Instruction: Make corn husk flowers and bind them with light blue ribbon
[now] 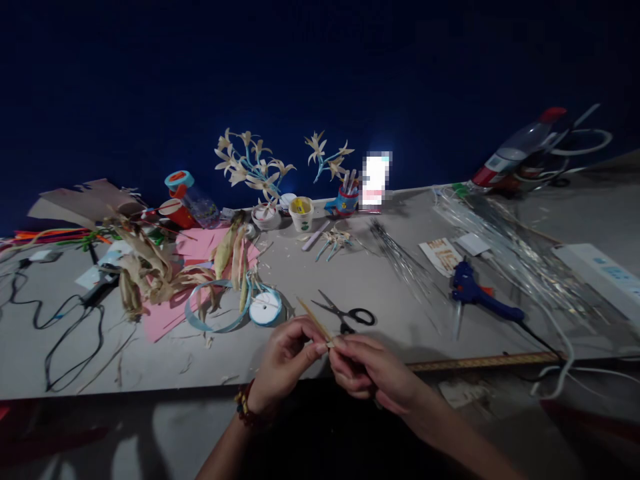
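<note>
My left hand (289, 357) and my right hand (373, 370) meet at the table's front edge, thumbs and forefingers pinched together. Between them is a slim, pale-tan corn husk strip (314, 317), slanting up and to the left from the fingertips; its lower end is hidden by the fingers. Just beyond the hands lie black-handled scissors (344, 313), blades slightly apart. Left of the scissors rests a white spool (265, 307) with light-blue tape (193, 313) looping from it. Dried corn husks (150, 267) are heaped over pink paper (163, 323) farther left.
Husk flowers on blue stems (247, 163) stand in a cup at the back, near a lit phone (375, 179). To the right are wires (407, 257), a blue glue gun (483, 297), a power strip (603, 273) and a tilted bottle (515, 157). Black cords (50, 353) trail at left.
</note>
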A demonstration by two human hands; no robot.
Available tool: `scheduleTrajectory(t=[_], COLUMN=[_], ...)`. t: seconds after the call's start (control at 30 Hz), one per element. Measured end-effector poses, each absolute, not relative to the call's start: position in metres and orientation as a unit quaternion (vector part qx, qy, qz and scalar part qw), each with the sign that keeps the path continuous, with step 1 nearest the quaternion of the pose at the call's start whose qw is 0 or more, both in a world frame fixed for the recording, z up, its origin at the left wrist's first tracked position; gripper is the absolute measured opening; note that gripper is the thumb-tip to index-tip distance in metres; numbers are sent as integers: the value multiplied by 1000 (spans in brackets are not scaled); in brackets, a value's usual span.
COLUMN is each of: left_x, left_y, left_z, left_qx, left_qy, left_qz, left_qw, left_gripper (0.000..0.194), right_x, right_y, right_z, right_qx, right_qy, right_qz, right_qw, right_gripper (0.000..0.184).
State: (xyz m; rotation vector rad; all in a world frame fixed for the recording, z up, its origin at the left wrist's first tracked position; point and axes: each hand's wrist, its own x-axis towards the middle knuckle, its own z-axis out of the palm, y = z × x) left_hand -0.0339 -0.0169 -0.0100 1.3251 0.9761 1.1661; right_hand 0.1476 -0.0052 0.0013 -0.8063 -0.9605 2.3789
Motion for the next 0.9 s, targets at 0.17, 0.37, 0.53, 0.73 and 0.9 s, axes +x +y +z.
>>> scheduleTrajectory(t=[0.17,0.37,0.53,0.73,0.9], left_x=[-36,-36,-35,-36,-38], left_y=[-15,-14,-15,-15,-13], left_z=[-15,-6,-7,-16,-13], left_qx=[538,587,592,571,595], left_qy=[431,414,387,383,386], left_qz=[487,496,500,504,489], left_qw=[536,488,499,522,508], left_gripper=[16,15,14,11,10], right_x=[151,149,148,151,153], right_y=[-8,-10,-7,-7,-10], right_z=[8,10,4,6,13], right_qx=[-393,-425,-334,-290,-404], right_qy=[-534,-695,-483,-403,-593], right_qz=[702,523,776,836,649], right_qw=[260,251,229,234,252], right_gripper=[46,44,52,51,54])
